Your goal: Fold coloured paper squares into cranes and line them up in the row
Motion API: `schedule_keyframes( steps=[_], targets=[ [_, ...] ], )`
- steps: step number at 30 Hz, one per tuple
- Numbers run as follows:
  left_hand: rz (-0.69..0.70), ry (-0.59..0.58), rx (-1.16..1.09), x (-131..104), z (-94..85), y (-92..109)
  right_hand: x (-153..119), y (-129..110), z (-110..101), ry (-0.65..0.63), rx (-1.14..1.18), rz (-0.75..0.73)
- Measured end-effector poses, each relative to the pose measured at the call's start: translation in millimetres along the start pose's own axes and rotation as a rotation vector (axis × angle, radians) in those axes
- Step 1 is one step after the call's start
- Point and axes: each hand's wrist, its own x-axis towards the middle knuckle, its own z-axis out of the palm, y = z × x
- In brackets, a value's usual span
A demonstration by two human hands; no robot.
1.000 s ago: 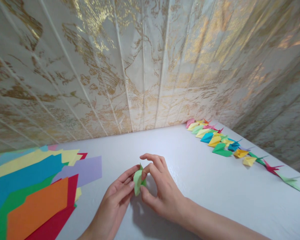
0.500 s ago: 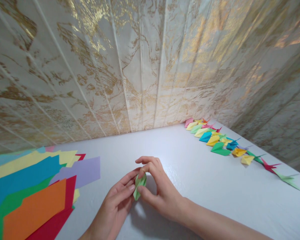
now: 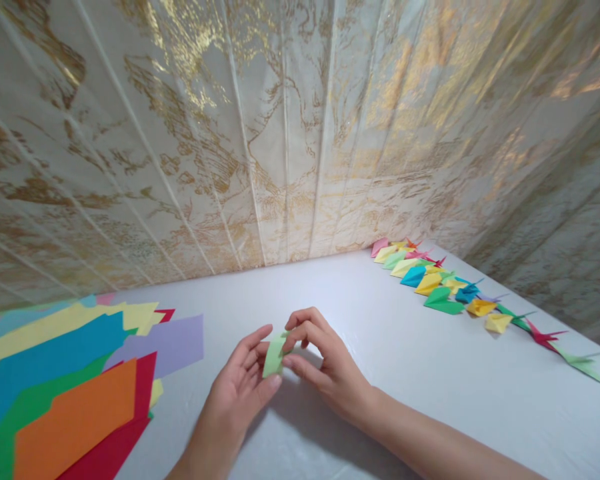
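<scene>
A small piece of folded light green paper (image 3: 274,355) is up off the white table, between my two hands. My right hand (image 3: 325,360) pinches its right edge between thumb and fingertips. On the other side, my left hand (image 3: 243,383) is open, its thumb and fingers spread around the paper's left side. The left thumb tip lies just below the paper's lower corner; whether the fingers behind touch it, I cannot tell.
Overlapping coloured sheets (image 3: 75,407) spread over the table's left side, with a purple sheet (image 3: 180,347) sticking out. Rows of folded paper pieces (image 3: 443,300) run along the right edge. A gold-patterned curtain (image 3: 260,167) hangs behind the white table (image 3: 405,360).
The green paper has turned so a flatter face shows. My left thumb and fingers have moved apart from their hold on it, while my right hand keeps its pinch.
</scene>
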Motion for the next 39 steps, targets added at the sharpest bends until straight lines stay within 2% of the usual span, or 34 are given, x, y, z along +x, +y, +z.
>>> schedule_keyframes(
  steps=[3, 6, 10, 14, 17, 22, 24, 26, 29, 33, 36, 39],
  targets=[
    [0.155, 0.162, 0.171, -3.4, 4.8, -1.0, -2.7, 4.6, 3.9, 0.063, 0.164, 0.159],
    [0.202, 0.268, 0.229, -6.5, 8.6, 1.0, -6.6, 6.3, 8.0, 0.065, 0.239, 0.356],
    [0.23, 0.348, 0.294, -6.0, 5.8, 4.3, -7.2, 0.7, 10.3, 0.045, 0.303, 0.421],
    [0.234, 0.263, 0.446, -4.7, -0.6, 3.5, -4.0, -9.3, 11.3, -0.01, 0.357, 0.375],
    [0.227, 0.227, 0.493, -5.1, -2.1, 2.2, -3.5, -10.8, 12.7, 0.015, 0.399, 0.385],
    [0.434, 0.27, 0.603, -4.0, -1.8, 5.8, -4.8, -0.1, 16.7, 0.117, 0.628, 0.508],
    [0.411, 0.25, 0.652, -1.6, -3.1, 6.6, -4.7, 2.7, 18.3, 0.136, 0.695, 0.573],
    [0.384, 0.173, 0.686, 1.6, -5.7, 5.6, -4.3, 3.5, 19.1, 0.14, 0.724, 0.631],
    [0.384, 0.047, 0.717, 6.5, -11.4, 2.7, -3.6, 2.9, 18.6, 0.099, 0.698, 0.653],
    [0.337, -0.006, 0.767, 9.7, -17.3, 3.6, -3.7, 2.1, 15.6, -0.007, 0.534, 0.56],
    [0.369, -0.041, 0.832, 9.2, -16.7, 7.8, -4.1, 3.0, 13.8, 0.008, 0.486, 0.536],
    [0.361, -0.067, 0.851, 7.4, -13.2, 9.6, -3.6, 4.6, 13.1, 0.023, 0.583, 0.577]
  ],
)
